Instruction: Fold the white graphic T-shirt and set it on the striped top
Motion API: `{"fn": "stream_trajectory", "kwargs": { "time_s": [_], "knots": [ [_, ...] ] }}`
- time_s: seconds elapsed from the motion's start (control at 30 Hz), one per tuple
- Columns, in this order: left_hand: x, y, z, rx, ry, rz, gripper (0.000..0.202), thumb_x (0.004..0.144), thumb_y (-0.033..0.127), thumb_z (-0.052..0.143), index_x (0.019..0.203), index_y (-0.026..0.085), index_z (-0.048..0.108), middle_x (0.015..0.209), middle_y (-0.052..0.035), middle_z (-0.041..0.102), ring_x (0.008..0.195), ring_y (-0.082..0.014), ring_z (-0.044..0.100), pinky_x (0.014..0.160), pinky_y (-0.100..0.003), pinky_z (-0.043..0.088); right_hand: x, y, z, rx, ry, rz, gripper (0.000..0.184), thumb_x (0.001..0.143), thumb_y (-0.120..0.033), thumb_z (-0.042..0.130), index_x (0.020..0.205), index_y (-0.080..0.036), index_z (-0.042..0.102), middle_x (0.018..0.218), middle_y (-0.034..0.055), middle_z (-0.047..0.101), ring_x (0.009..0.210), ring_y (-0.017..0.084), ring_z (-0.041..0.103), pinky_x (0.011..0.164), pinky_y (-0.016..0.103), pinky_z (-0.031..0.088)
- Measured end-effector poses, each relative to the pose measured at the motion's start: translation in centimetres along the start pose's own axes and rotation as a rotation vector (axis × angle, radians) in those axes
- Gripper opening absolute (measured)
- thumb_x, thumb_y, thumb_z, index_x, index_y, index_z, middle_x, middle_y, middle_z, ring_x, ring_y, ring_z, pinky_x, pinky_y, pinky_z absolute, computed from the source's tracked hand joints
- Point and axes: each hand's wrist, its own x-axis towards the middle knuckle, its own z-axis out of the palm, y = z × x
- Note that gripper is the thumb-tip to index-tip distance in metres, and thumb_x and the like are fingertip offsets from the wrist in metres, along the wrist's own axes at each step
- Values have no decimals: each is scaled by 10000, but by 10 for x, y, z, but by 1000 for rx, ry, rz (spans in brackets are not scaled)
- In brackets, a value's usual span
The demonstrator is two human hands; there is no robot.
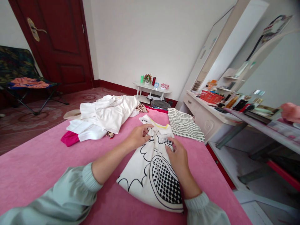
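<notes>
A white printed garment with black dotted shapes and a yellow neck trim lies spread on the pink bed cover in front of me. My left hand pinches the fabric near the collar, fingers closed on it. My right hand rests on the garment's right side, its fingers curled and gripping the cloth just below the collar. Both arms wear pale green sleeves.
A heap of white clothes with a magenta piece lies at the far left of the bed. A folded striped garment sits at the far right edge. Beyond stand a small white table, a dresser and a folding chair.
</notes>
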Motion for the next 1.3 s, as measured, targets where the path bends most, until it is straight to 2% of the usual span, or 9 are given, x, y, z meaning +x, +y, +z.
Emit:
{"fn": "stream_trajectory", "kwargs": {
  "time_s": [0.17,0.27,0.43,0.57,0.7,0.8,0.93,1.07,1.3],
  "knots": [
    [-19,24,25,-357,-276,-192,605,815,377,572,1373,229,392,694,36,563,574,-88,497,555,-193,375,-7,-18,6,138,-61,76,415,807,-420,556,1152,-194,597,1094,97,644,862,225,603,783,375,487],
    [-25,29,26,-504,-314,-297,572,836,414,555,1369,272,406,762,10,632,646,-103,575,598,-202,418,-8,-14,10,131,-56,132,514,744,-459,623,1176,-184,574,1195,119,601,1018,274,575,865,419,466],
    [-19,21,30,-640,-281,-390,465,877,385,513,1305,205,473,984,-104,691,846,-164,669,737,-282,500,-4,-3,15,225,-79,139,513,681,-312,646,1165,-173,549,1193,112,595,1047,255,568,910,414,451],
    [-7,-7,32,-409,-41,-206,317,852,234,494,1134,117,579,951,-118,696,759,-180,675,723,-336,533,-2,-4,14,235,-76,130,448,629,-180,576,1076,-177,595,1075,79,646,958,235,590,862,386,467],
    [3,-42,18,111,189,40,304,801,126,470,1040,155,656,1028,-74,692,946,-193,633,904,-350,479,-5,-16,8,375,-30,209,380,639,-154,502,993,-151,638,993,68,681,943,221,611,843,347,477],
    [5,-56,9,419,209,58,378,750,88,495,1087,148,654,1095,-79,666,1003,-216,596,943,-356,449,-10,-31,0,441,16,181,375,659,-145,485,990,-149,660,1018,65,686,957,210,618,870,338,473],
    [5,-56,11,578,172,67,383,754,118,526,1110,171,655,1095,-74,644,1045,-231,551,961,-358,426,-4,-45,-19,377,125,33,355,689,-135,497,989,-177,681,1033,52,684,977,197,616,902,334,465],
    [3,-50,15,627,136,38,355,778,146,527,1106,183,659,1087,-80,623,1047,-224,529,944,-338,425,38,-38,-43,215,262,-184,316,700,-136,514,950,-193,698,1010,42,682,967,192,616,917,337,452],
    [3,-48,18,660,137,45,311,823,174,491,1080,199,664,1069,-74,602,1042,-212,507,922,-315,424,184,17,-69,-111,346,-443,340,683,-142,507,955,-176,708,940,54,688,909,194,619,902,326,452]
  ]
}}
